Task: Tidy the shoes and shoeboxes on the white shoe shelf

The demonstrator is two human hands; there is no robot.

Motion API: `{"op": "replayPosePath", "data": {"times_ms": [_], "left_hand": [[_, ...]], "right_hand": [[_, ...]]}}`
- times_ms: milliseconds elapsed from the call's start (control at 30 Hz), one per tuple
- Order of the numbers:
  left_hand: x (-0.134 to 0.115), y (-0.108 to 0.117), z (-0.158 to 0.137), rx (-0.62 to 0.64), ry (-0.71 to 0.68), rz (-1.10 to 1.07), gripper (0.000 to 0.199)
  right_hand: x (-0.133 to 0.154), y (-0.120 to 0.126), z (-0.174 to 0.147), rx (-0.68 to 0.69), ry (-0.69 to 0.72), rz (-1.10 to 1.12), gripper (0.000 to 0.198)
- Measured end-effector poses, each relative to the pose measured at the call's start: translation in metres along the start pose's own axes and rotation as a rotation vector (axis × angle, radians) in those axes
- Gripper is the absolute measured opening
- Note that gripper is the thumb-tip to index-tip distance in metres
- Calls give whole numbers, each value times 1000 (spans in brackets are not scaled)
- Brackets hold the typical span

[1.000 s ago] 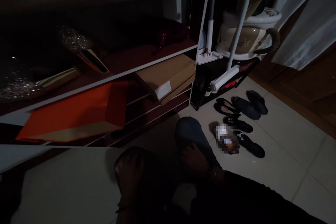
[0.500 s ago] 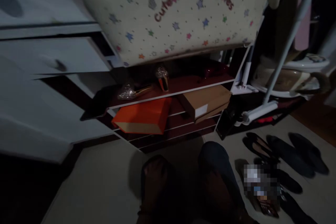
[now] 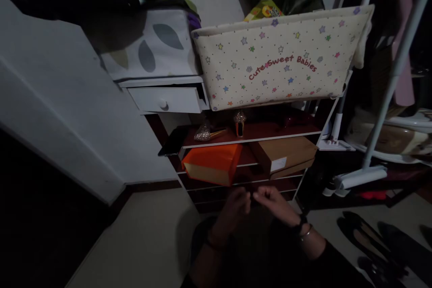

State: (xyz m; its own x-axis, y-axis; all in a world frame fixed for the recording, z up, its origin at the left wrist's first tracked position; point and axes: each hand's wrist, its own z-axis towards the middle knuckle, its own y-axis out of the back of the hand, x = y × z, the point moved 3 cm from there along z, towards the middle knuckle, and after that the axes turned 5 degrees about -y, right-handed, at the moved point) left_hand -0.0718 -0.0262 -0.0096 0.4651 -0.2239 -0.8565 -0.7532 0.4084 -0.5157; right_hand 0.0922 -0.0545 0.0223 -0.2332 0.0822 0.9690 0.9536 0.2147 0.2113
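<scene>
My left hand is raised in front of the low shoe rack, its fingers curled closed. My right hand faces it, also with bent fingers, and the fingertips of the two hands are close together. I see nothing held in either. Just beyond the hands, an orange shoebox lies tilted on the rack's middle shelf. Beside it rests a brown cardboard shoebox with a white label. On the shelf above stand two glittery high-heeled shoes, one lying sideways and one with its heel outward.
A star-patterned fabric bin stands on top of the rack. To the left is a white cabinet with a slightly pulled-out drawer. A long-handled mop leans on the right. Dark shoes lie on the floor at lower right.
My view has lifted and drawn back, so more of the wall and bin shows. Both hands have risen from low near my feet and come together before the rack.
</scene>
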Motion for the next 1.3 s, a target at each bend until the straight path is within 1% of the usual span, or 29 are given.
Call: {"op": "replayPosePath", "data": {"times_ms": [33, 67, 100, 133, 167, 200, 233, 267, 367, 433, 567, 667, 767, 800, 833, 867, 900, 933, 1000, 1033, 1100, 1133, 1200, 1267, 1300], "left_hand": [[-28, -16, 0, 124, -3, -123, 67], [-53, -29, -3, 253, 6, -223, 73], [-73, -40, -7, 384, 17, -287, 79], [-89, -46, -11, 498, 2, -328, 84], [-97, -50, -14, 599, 17, -346, 86], [-100, -50, -17, 665, 37, -361, 87], [-98, -48, -17, 701, 62, -374, 87], [-93, -45, -16, 710, 91, -387, 87], [-74, -33, -9, 656, 139, -426, 90], [-69, -29, -7, 651, 145, -431, 91], [-79, -28, -9, 710, 107, -433, 89], [-86, -28, -12, 711, 93, -416, 87], [-86, -29, -12, 708, 87, -413, 87], [-83, -28, -11, 701, 81, -400, 87], [-81, -27, -10, 675, 65, -372, 88], [-77, -24, -8, 625, 42, -321, 88], [-73, -20, -6, 550, 1, -245, 87], [-69, -13, -5, 444, -59, -144, 84], [-65, 6, -5, 201, -202, 119, 74], [-64, 16, -7, 87, -272, 253, 68], [-65, 36, -15, -96, -376, 494, 58], [-66, 44, -19, -159, -400, 601, 54], [-68, 58, -30, -254, -414, 765, 46], [-68, 66, -38, -312, -383, 841, 41], [-66, 68, -41, -319, -364, 847, 40]], "right_hand": [[27, 6, -3, 118, 92, 172, 77], [50, 11, -9, 266, 198, 391, 76], [69, 16, -15, 413, 292, 545, 73], [81, 20, -22, 578, 371, 655, 71], [87, 22, -28, 718, 424, 743, 70], [88, 23, -32, 833, 445, 802, 70], [83, 23, -34, 919, 446, 848, 72], [76, 22, -33, 972, 434, 887, 74], [55, 19, -27, 1023, 412, 958, 78], [49, 20, -23, 1031, 419, 966, 79], [54, 26, -23, 1021, 441, 938, 81], [58, 27, -24, 1019, 444, 919, 80], [56, 25, -23, 1001, 436, 902, 80], [55, 25, -22, 969, 437, 878, 80], [52, 26, -20, 900, 436, 838, 81], [49, 30, -18, 792, 430, 777, 83], [44, 36, -15, 639, 422, 693, 85], [38, 45, -13, 456, 409, 589, 87], [22, 70, -13, 78, 359, 374, 86], [13, 85, -14, -74, 325, 288, 85], [-4, 112, -20, -296, 258, 198, 83], [-11, 124, -24, -370, 241, 160, 81], [-20, 141, -32, -485, 253, 71, 77], [-24, 151, -38, -558, 282, -38, 70], [-24, 152, -39, -583, 299, -107, 65]]}}
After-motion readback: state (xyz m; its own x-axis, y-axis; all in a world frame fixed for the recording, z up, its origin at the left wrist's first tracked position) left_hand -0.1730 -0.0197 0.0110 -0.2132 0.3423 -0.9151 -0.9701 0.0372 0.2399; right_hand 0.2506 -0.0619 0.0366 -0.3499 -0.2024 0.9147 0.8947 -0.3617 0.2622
